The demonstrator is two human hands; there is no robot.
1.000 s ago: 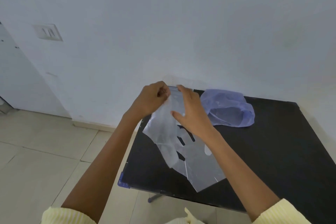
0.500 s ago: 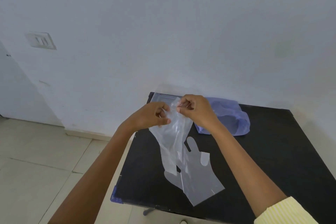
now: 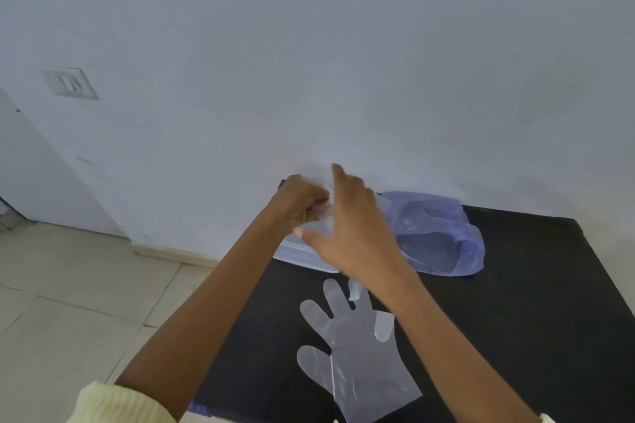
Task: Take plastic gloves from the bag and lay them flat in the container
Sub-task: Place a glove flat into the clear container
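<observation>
Nearby: glove [image 3: 357, 354] flat on table [image 3: 515, 319]; right hand [image 3: 357, 237] partly hides container [image 3: 295, 252].

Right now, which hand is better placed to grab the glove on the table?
Probably right: the right hand is open, its wrist above the glove; the left hand is curled over the container.

The left hand [image 3: 302, 206] is blurred, curled above the container [image 3: 295, 252] at the worktop's [image 3: 515, 285] far left corner; whether it pinches any clear film cannot be told. The right hand [image 3: 357, 237] hides most of the container and the bag's [image 3: 439, 233] left end. Its wrist covers part of one finger of the glove [image 3: 354, 354]. The right and bottom edges cut off the worktop.
</observation>
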